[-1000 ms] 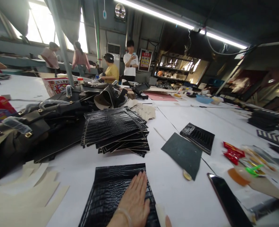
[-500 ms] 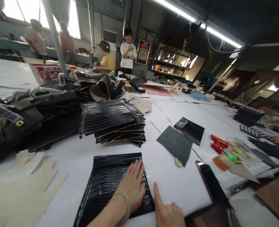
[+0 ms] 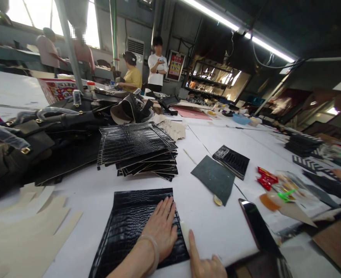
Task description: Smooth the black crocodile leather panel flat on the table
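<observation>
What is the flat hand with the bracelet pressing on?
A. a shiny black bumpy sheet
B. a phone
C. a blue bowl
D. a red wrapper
A. The left hand lies flat, fingers spread, on the shiny black bumpy sheet at the near edge of the white table; the right hand points its forefinger just beside the sheet's right edge.

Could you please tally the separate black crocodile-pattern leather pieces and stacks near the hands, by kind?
Single flat panel under the left hand: 1
Large stack of panels: 1
Small stack of panels: 1
Matte dark grey sheet: 1
Total: 4
</observation>
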`<state>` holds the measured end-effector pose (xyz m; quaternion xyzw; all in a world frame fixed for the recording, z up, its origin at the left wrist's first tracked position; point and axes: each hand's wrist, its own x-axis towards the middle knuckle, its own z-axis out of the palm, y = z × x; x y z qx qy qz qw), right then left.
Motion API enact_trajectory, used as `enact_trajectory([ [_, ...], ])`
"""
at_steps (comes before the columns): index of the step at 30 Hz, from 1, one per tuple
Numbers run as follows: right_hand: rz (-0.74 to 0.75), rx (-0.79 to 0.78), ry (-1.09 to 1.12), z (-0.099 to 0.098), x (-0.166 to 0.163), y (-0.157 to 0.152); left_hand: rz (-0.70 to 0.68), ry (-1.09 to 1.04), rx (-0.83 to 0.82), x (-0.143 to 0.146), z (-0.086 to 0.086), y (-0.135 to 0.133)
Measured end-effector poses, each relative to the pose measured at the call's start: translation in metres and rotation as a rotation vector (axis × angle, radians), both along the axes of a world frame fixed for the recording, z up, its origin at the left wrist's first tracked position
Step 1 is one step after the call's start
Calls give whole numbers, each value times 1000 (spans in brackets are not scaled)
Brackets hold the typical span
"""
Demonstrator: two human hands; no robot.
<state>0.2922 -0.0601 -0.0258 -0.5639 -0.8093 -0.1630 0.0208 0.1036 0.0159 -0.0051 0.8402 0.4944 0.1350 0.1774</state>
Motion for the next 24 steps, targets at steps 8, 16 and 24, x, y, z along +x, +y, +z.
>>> enact_trajectory([
  [8, -137, -326, 220, 37, -8, 42, -3, 26, 78, -3, 8, -3],
  [16, -187, -404, 325, 47, 1, 22, 8, 38, -21, 0, 19, -23],
  [24, -22, -259, 158, 25, 6, 11, 43, 46, -5, 3, 8, -22],
])
